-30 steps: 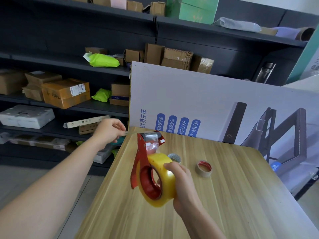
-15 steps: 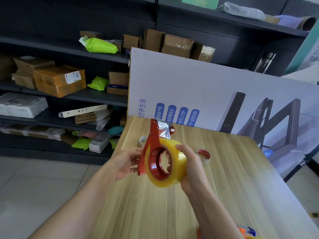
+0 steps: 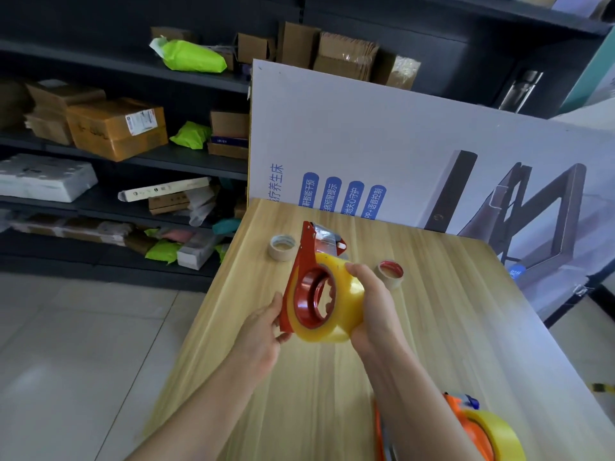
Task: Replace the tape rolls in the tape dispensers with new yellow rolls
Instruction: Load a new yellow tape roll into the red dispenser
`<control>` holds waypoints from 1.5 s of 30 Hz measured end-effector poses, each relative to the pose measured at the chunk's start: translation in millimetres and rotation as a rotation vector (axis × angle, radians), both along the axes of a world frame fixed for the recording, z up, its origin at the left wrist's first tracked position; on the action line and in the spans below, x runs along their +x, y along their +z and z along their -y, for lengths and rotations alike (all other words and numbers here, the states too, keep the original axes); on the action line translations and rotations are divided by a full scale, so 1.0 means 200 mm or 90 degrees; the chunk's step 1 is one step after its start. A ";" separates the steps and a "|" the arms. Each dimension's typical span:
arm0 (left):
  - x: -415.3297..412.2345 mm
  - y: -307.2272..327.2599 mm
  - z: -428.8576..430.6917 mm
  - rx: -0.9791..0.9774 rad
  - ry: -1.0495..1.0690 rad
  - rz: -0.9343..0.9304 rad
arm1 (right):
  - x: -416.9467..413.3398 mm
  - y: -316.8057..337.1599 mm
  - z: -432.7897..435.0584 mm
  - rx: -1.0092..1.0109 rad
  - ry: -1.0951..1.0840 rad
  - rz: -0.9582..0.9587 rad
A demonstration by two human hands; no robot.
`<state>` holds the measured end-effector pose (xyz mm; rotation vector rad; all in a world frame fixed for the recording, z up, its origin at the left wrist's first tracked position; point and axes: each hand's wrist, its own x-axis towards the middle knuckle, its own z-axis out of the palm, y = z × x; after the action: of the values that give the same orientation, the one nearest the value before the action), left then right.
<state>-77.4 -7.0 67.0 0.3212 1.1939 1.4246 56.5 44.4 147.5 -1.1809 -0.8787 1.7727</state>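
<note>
At the centre of the frame both hands hold the red tape dispenser (image 3: 304,281) in the air above the wooden surface (image 3: 432,327), with a new yellow roll (image 3: 342,304) already seated on its hub. The right hand (image 3: 374,309) wraps the roll from the right, its fingers (image 3: 354,269) curled over the top of the outer band. The left hand (image 3: 263,331) comes in from the lower left and its fingers pinch the lower edge of the red side plate.

The relation that matters is the dispenser's long axis: it runs from the roll near the hands up and away to the cutter head (image 3: 324,236) at the top, which points toward the upper middle of the frame. The head lies above and beyond both hands. Neither hand touches it; the right looks slightly nearer. I judge the tape end still has to be led up to that head, though whether it is threaded I cannot tell.

Two spent cores lie on the surface beyond: a pale core (image 3: 282,247) left of the head, a red-lined core (image 3: 390,273) just right of the right hand. At lower right an orange dispenser (image 3: 466,427) with a second yellow roll (image 3: 499,437) lies on the surface.
</note>
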 end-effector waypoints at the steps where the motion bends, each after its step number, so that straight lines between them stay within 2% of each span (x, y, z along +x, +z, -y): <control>1: 0.05 0.00 0.03 0.020 0.021 -0.025 | 0.02 -0.01 0.01 -0.007 0.002 -0.004; 5: 0.23 -0.04 0.15 0.060 0.040 -0.108 | 0.11 -0.02 0.07 -0.048 0.028 -0.006; 8: 0.33 -0.08 0.23 0.034 0.075 -0.122 | 0.17 -0.07 0.11 -0.068 -0.004 0.034; 19: 0.46 -0.40 0.48 -0.194 0.141 0.010 | 0.21 -0.41 0.27 -0.123 0.121 0.161; 24: 0.43 -0.54 0.52 -0.290 0.086 0.059 | 0.20 -0.53 0.27 -0.211 0.170 0.128; 31: 0.36 -0.70 0.50 -0.371 0.058 0.100 | 0.15 -0.73 0.29 -0.220 0.200 0.156; 39: 0.29 -0.80 0.48 -0.446 -0.006 0.086 | 0.12 -0.88 0.33 -0.237 0.188 0.148; 45: 0.28 -0.79 0.49 -0.447 -0.081 0.014 | 0.12 -0.94 0.36 -0.218 0.211 0.153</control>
<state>-20.6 -104.6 -90.2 -0.1079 1.5391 0.8242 79.5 -27.6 -41.3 -1.5653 -0.9784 2.1414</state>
